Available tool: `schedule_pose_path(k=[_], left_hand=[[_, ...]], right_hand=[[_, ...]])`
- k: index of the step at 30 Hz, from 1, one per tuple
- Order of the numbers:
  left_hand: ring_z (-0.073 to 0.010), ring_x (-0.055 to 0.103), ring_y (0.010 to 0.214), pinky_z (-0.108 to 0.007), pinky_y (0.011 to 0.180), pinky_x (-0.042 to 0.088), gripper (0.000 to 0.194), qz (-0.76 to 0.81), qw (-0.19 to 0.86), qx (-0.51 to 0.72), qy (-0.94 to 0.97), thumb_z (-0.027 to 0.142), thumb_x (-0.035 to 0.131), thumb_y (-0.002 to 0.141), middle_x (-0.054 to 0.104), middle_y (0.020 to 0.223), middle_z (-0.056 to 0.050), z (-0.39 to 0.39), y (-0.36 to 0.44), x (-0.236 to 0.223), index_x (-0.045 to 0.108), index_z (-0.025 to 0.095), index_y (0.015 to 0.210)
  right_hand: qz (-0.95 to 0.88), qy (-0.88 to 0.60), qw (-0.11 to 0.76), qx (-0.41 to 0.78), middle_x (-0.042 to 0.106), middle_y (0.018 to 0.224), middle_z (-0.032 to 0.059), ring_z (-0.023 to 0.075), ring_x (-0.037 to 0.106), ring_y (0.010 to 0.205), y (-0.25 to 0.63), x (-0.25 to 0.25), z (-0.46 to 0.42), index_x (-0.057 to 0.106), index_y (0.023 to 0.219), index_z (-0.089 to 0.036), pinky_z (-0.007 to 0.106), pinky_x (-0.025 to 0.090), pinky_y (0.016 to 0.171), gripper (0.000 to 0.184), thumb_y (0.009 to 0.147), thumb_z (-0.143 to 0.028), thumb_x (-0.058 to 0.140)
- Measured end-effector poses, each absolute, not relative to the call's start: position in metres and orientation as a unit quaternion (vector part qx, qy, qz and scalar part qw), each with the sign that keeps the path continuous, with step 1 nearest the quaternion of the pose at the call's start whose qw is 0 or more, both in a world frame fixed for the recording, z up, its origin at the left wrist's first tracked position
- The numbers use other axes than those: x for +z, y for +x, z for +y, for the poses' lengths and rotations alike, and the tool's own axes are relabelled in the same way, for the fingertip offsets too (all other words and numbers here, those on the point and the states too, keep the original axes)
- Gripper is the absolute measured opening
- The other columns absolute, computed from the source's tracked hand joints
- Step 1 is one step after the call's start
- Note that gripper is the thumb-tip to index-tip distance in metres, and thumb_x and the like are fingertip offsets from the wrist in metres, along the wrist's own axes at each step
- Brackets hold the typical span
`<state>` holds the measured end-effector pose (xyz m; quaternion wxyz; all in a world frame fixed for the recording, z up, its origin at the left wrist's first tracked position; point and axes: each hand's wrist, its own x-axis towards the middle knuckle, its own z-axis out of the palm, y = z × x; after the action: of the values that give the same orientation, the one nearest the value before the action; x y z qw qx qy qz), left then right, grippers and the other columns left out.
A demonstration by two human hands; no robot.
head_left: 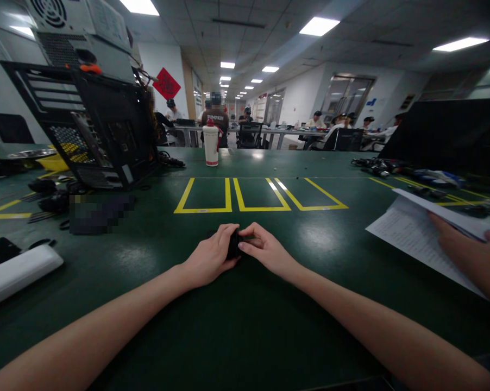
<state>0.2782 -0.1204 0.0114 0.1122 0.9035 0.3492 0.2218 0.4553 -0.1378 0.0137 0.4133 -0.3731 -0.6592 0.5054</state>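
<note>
Both of my hands meet over the green table (212, 336), just in front of the yellow tape outlines. My left hand (213, 252) is wrapped round a small black object (234, 245), whose kind I cannot make out. On its right side, my right hand (265, 247) pinches the same object between thumb and fingers. Most of the object is hidden by my fingers. Nearest beyond it are three yellow tape frames (262, 209) on the tabletop.
An open black computer case (106, 130) with power supplies on top stands at left. A white cup (211, 145) stands behind the tape. A white elongated object (20, 274) lies at near left. At right, another person's hand (467, 250) holds paper sheets (416, 233).
</note>
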Motion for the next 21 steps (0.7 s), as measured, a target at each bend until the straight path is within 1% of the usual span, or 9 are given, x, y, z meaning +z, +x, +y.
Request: schedule_pose_path(k=[5, 9, 13, 18, 19, 21], left_hand=[[-0.0216, 0.052, 0.095, -0.039, 0.077, 0.047, 0.061, 0.355, 0.108, 0.222, 0.901, 0.025, 0.054, 0.073, 0.034, 0.122, -0.008, -0.12, 0.2789, 0.0097, 0.017, 0.023, 0.122], [-0.0219, 0.052, 0.096, -0.039, 0.077, 0.047, 0.062, 0.358, 0.102, 0.219, 0.902, 0.023, 0.054, 0.073, 0.033, 0.123, -0.009, -0.1204, 0.2794, 0.0092, 0.017, 0.022, 0.122], [-0.0227, 0.051, 0.097, -0.039, 0.077, 0.047, 0.064, 0.357, 0.101, 0.215, 0.903, 0.021, 0.055, 0.071, 0.033, 0.123, -0.01, -0.1211, 0.2796, 0.0108, 0.016, 0.022, 0.123], [-0.0226, 0.052, 0.096, -0.041, 0.076, 0.047, 0.06, 0.351, 0.107, 0.223, 0.903, 0.025, 0.052, 0.075, 0.034, 0.122, -0.009, -0.1215, 0.28, 0.0121, 0.016, 0.024, 0.122], [-0.0226, 0.052, 0.096, -0.041, 0.076, 0.047, 0.06, 0.352, 0.106, 0.223, 0.903, 0.025, 0.052, 0.075, 0.035, 0.122, -0.009, -0.1215, 0.2802, 0.012, 0.016, 0.023, 0.122], [-0.0225, 0.053, 0.096, -0.041, 0.076, 0.047, 0.059, 0.353, 0.105, 0.223, 0.903, 0.024, 0.052, 0.074, 0.035, 0.122, -0.01, -0.1214, 0.2804, 0.0116, 0.016, 0.023, 0.122]], right_hand=[[-0.646, -0.412, 0.403, 0.5, 0.051, 0.101, 0.0035, 0.0169, 0.053, 0.096, 0.4558, 0.0107, -0.1341, 0.045, 0.101, -0.02, 0.039, 0.043, 0.087, 0.03, 0.073, -0.026, 0.056], [-0.655, -0.377, 0.398, 0.52, 0.051, 0.099, 0.0023, 0.0166, 0.053, 0.097, 0.4574, 0.0095, -0.1337, 0.046, 0.095, -0.019, 0.038, 0.043, 0.088, 0.026, 0.072, -0.022, 0.058], [-0.652, -0.356, 0.401, 0.535, 0.049, 0.103, 0.0013, 0.016, 0.053, 0.098, 0.4572, 0.0094, -0.1357, 0.043, 0.094, -0.021, 0.037, 0.044, 0.087, 0.034, 0.067, -0.018, 0.062], [-0.643, -0.36, 0.426, 0.525, 0.052, 0.094, -0.0002, 0.0141, 0.054, 0.094, 0.4551, 0.0106, -0.1357, 0.046, 0.089, -0.021, 0.035, 0.044, 0.087, 0.018, 0.074, -0.024, 0.054], [-0.642, -0.366, 0.429, 0.519, 0.052, 0.093, -0.0003, 0.0139, 0.054, 0.094, 0.4549, 0.0109, -0.1355, 0.046, 0.089, -0.021, 0.035, 0.043, 0.087, 0.016, 0.075, -0.024, 0.054], [-0.64, -0.382, 0.426, 0.513, 0.052, 0.096, 0.0005, 0.0143, 0.053, 0.096, 0.4549, 0.0117, -0.1353, 0.047, 0.092, -0.021, 0.035, 0.043, 0.088, 0.02, 0.074, -0.023, 0.055]])
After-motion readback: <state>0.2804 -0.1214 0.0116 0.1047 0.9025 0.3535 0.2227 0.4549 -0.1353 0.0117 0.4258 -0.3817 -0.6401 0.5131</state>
